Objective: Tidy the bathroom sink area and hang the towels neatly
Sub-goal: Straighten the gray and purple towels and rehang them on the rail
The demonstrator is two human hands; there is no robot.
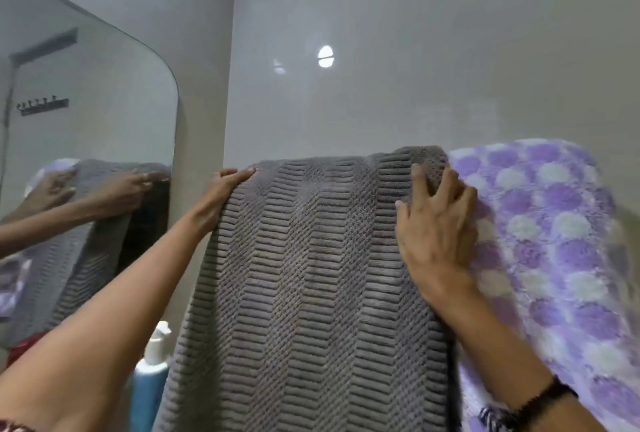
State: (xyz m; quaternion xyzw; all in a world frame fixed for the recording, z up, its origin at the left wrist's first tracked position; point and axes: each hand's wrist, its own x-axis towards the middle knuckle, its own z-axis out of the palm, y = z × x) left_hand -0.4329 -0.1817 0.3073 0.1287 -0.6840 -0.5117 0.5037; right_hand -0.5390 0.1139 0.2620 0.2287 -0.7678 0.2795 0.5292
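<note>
- Here, seen from a head-worn camera: two towels draped side by side high against a pale glossy wall, with two bare hands working at the top fold of one.
- Grey ribbed cotton towel with a chevron weave (304,276): hung in the middle of the view, over a rail hidden beneath the cloth; top fold running left to right, long axis hanging straight down out of view.
- Purple and white spotted fluffy towel (554,241): just beside the grey one on its right, edges touching, already draped, its top tilting down toward the right.
- Left hand (221,196): fingers fairly straight, wrapped over the grey towel's upper left corner and gripping the edge.
- Right hand (436,224): fingers spread and lightly bent, pressing on the grey towel's upper right edge where it meets the spotted towel; no clear pinch visible.
- Progress, as a judgement: both towels up, hanging nearly done; remaining work looks like squaring the grey towel's fold and evening its sides.
- Sink area itself out of view, so its tidiness cannot be told.
- Rounded wall mirror (86,120) at left, reflecting the hands and towels.
- Blue pump bottle with white top (150,383) low at left, beside the grey towel.
</note>
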